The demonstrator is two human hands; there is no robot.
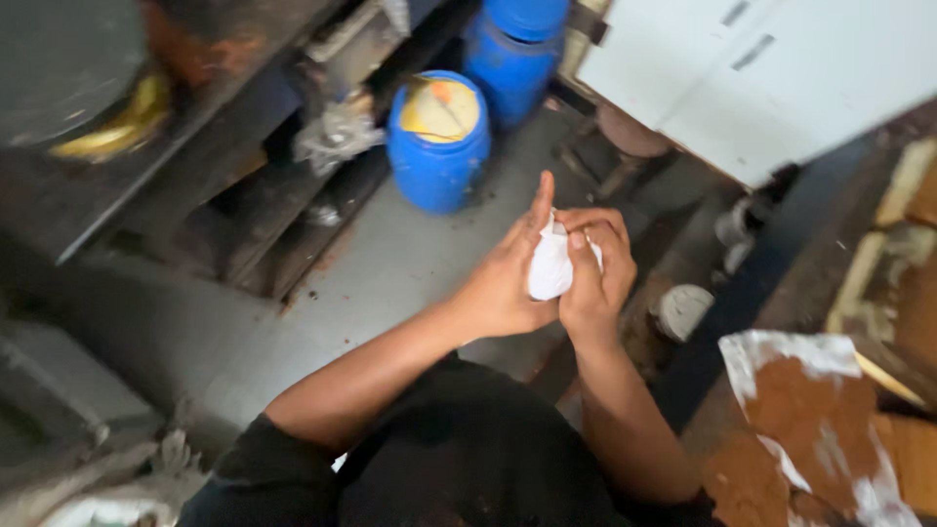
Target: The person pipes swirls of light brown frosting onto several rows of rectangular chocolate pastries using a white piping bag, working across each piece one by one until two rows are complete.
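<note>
Both hands are up in front of the chest working a crumpled white cloth (549, 268): the left hand (508, 283) cups it with fingers mostly straight, the right hand (597, 273) has its fingers curled tight on it. Below on the grey floor (390, 263) sits a blue drum (439, 141) with a yellowish lid, another blue drum (515, 49) just behind it.

The left hand (508, 283) and right hand (597, 278) hold a cloth (549, 268) between them. Beyond stands a drum (437, 156); another drum (512, 49) behind it. A cabinet (761, 78) is right.
</note>
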